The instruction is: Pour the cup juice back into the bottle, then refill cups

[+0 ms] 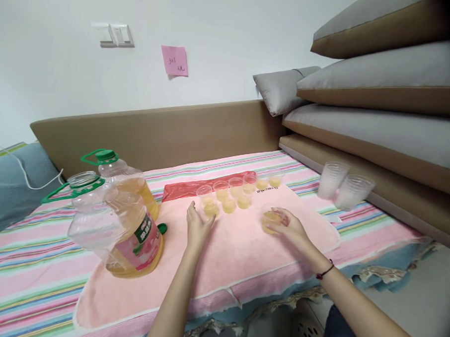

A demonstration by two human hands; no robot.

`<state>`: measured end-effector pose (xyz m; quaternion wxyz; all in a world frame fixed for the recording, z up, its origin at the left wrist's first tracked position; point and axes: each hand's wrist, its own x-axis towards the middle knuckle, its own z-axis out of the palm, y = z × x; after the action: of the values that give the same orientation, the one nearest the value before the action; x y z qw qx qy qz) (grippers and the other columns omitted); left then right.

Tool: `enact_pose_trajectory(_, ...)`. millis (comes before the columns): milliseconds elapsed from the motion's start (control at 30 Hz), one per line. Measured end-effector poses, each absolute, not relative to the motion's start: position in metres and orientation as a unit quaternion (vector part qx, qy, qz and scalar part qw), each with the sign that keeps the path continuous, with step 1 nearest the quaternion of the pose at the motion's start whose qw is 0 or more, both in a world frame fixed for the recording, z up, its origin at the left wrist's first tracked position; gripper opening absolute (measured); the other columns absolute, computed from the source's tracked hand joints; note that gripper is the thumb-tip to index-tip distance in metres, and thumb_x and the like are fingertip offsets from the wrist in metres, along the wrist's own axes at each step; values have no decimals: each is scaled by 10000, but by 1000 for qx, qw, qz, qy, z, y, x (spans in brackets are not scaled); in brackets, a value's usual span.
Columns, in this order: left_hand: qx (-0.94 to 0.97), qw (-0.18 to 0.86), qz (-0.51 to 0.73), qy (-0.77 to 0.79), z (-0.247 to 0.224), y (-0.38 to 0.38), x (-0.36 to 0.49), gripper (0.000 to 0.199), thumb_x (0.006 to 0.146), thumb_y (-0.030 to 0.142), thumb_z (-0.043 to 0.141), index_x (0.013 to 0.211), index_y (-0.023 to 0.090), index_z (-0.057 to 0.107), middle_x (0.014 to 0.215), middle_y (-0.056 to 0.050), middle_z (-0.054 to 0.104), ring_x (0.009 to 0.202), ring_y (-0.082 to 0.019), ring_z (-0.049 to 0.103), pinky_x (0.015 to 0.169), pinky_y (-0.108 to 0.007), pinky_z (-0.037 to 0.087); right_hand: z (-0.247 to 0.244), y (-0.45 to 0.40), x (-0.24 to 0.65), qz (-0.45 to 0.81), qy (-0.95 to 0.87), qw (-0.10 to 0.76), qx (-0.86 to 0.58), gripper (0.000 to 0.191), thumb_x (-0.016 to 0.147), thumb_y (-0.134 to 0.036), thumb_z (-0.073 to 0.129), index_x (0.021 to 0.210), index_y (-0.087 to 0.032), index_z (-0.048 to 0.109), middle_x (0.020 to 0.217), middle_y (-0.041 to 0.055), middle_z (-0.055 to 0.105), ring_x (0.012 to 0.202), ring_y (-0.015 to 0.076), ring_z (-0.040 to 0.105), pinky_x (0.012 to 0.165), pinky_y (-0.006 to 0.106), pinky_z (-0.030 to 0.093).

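My right hand (293,229) is closed around a clear plastic cup (269,222) of pale yellow liquid, held above the pink mat (236,257). My left hand (198,230) has its fingers spread, with the thumb close to the front-left cup (211,210); whether it touches is unclear. Several more clear cups stand in two rows across the back of the mat, such as the far-right cup (275,180) and the front-row cup (244,201). Yellow liquid shows in them.
At left stand an uncapped large bottle (138,242) and a capped one (134,185) behind it. A green cap (162,228) lies beside them. Stacked plastic cups (355,191) lie at right, near piled cushions (378,92). A red plastic sheet (181,191) lies behind the cups.
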<state>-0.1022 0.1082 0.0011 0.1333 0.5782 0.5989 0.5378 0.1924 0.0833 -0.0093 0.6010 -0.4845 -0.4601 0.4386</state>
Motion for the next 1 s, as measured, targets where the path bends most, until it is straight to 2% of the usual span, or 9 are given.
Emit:
enact_pose_trajectory(133,567,165,548,593,1,128,-99,900,622,365,793,1375,177,336,1434,-190,408,1348,-361,416,1123,-553,349,-17,82,183,467,-442,598,-479,593,426,-234,868,974,-231,642,1116,95,710,1068,314,675,947,489,528)
enact_pose_trajectory(300,549,218,563,578,-3,139,-100,879,648,327,795,1374,254,304,1333,-135,521,1198,-275,574,1023,-501,468,-26,88,181,476,-439,596,-474,592,411,-245,855,958,-235,629,1131,95,702,1093,321,661,974,502,504)
enact_pose_trajectory(400,543,241,574,564,-4,142,-98,858,640,295,807,1348,273,322,1251,-101,586,1136,-240,617,980,-457,505,-29,89,182,481,-439,596,-470,604,416,-255,855,974,-241,624,1167,97,691,1119,325,649,991,509,491)
enact_pose_trajectory(533,524,248,591,561,-6,140,-94,781,654,286,798,1296,271,353,1197,-82,622,1050,-214,656,957,-455,515,-31,89,183,482,-443,594,-467,610,418,-253,864,980,-241,627,1170,99,691,1121,325,648,976,493,503)
enact_pose_trajectory(800,545,242,593,541,17,112,-69,626,636,311,806,1179,215,510,1195,-110,661,1065,-241,654,928,-432,508,-28,87,182,466,-464,589,-470,609,435,-259,851,997,-239,616,1207,111,671,1137,322,636,971,476,499)
enact_pose_trajectory(1000,621,254,567,479,45,90,-24,639,647,276,780,1242,206,557,1173,-93,682,1088,-238,654,976,-407,494,-21,86,181,472,-461,585,-472,614,427,-246,841,994,-249,606,1213,98,667,1170,315,619,1009,482,480)
